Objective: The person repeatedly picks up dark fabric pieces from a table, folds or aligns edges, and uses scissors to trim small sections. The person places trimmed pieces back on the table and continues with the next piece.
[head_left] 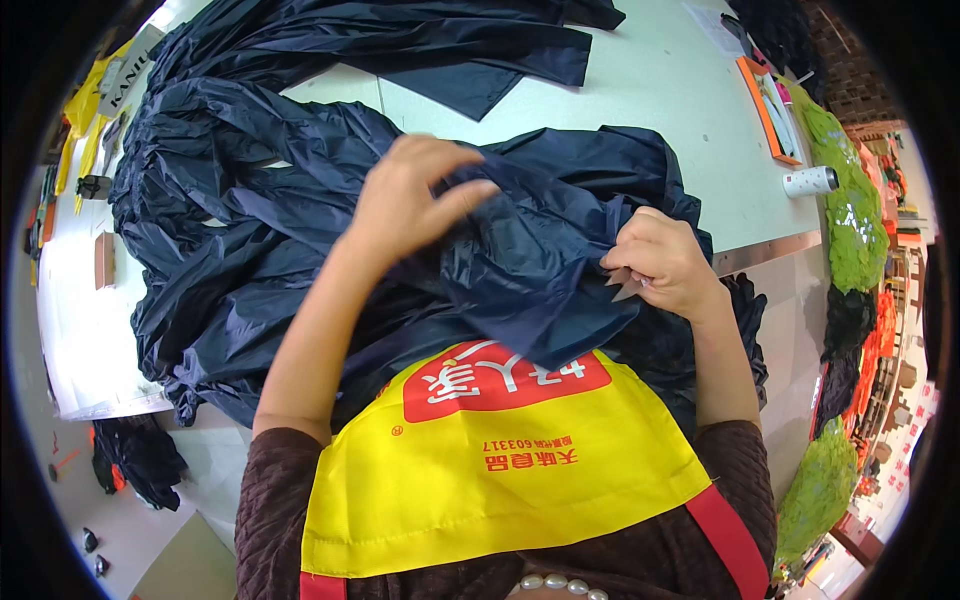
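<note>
Navy fabric (pixel 520 260) in both hands

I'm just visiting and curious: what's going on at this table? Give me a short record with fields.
Setting: pale worktable heaped with dark cloth
Main item: navy fabric, thin, shiny and crumpled, in front of the person
Left hand: raised, pinching a fold of the navy fabric between thumb and fingers
Right hand: closed on the fabric's edge, with a small metal tool in it
Clothing: yellow apron with a red patch
Nearby: white cylinder and orange tray at the table's right side
</note>
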{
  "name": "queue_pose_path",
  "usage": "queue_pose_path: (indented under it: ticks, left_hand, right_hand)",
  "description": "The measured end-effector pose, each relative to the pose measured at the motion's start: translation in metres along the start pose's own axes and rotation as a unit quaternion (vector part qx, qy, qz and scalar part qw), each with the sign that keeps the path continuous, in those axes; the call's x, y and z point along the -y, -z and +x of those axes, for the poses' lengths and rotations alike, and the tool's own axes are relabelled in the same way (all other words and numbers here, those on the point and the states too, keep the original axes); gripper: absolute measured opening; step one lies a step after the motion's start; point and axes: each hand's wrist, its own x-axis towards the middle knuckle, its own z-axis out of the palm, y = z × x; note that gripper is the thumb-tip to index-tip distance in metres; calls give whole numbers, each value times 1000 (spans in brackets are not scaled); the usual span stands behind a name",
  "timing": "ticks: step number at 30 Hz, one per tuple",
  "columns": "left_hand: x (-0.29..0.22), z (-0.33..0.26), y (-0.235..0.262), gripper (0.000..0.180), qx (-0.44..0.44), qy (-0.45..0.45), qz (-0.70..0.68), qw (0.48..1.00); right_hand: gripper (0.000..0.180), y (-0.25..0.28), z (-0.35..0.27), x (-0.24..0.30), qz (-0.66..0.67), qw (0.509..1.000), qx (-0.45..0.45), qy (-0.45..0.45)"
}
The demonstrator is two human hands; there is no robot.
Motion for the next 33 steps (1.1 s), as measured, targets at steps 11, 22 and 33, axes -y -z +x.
queue_pose_path:
  ticks: [11, 22, 33]
  left_hand:
    - [58, 39, -86, 39, 406, 171, 361, 822]
    - [120, 65, -58, 56, 340, 244, -3, 908]
    - [171, 228, -84, 36, 80, 19, 350, 933]
  right_hand:
    - [14, 12, 97, -23, -70, 972, -97, -201]
    - [13, -172, 86, -143, -52, 905, -83, -414]
    - [15, -177, 78, -162, 343, 737, -280, -511]
